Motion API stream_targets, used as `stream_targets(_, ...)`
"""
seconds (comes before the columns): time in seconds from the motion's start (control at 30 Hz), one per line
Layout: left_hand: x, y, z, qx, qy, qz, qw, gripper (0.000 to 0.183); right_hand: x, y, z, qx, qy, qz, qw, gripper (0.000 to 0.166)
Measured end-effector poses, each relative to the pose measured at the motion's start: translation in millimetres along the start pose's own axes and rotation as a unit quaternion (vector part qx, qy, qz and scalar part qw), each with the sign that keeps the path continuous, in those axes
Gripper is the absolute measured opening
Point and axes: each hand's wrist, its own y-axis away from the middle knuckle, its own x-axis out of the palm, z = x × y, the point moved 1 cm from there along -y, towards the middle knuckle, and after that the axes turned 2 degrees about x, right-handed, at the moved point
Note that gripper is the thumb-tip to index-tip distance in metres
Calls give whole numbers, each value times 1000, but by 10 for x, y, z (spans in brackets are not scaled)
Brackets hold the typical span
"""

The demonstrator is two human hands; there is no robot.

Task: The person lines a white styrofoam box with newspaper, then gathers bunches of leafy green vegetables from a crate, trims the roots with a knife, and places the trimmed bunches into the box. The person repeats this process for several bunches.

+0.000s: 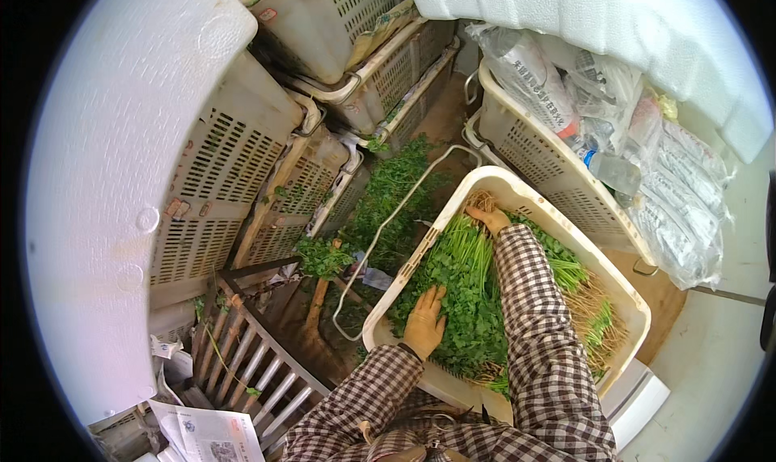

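A cream plastic crate (630,298) stands before me, filled with bunches of leafy green herbs (467,304), which look like cilantro or celery, with pale roots. Inside it, near the left wall, my left hand (425,324) rests on the leaves with its fingers slightly spread. My right hand (490,219) is at the crate's far end, against the root end (482,200) of a bunch; whether its fingers close around the roots cannot be told. More roots (597,319) lie along the right side.
Stacked slotted crates (224,171) rise at the left and top. A crate (533,153) at the right holds plastic bags and a bottle (615,172). Loose greens (394,201) lie on the floor beside a metal handle (379,237). A metal rack (273,377) and newspaper (209,431) are at lower left.
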Motion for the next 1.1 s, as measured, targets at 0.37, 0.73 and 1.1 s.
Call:
stream_targets(0.37, -859, 383, -356, 51, -77, 113, 989, 46, -196, 1161, -476, -220, -208, -46, 952, 84)
stream_targets(0.73, -788, -1441, -484, 40, 371, 29, 927, 65, 39, 1899, -898, -348, -194, -95, 912, 37)
stream_targets(1.1, -598, -1474, -320, -69, 313, 225, 920, 95, 75, 1722, -879, -345, -293, -141, 880, 100)
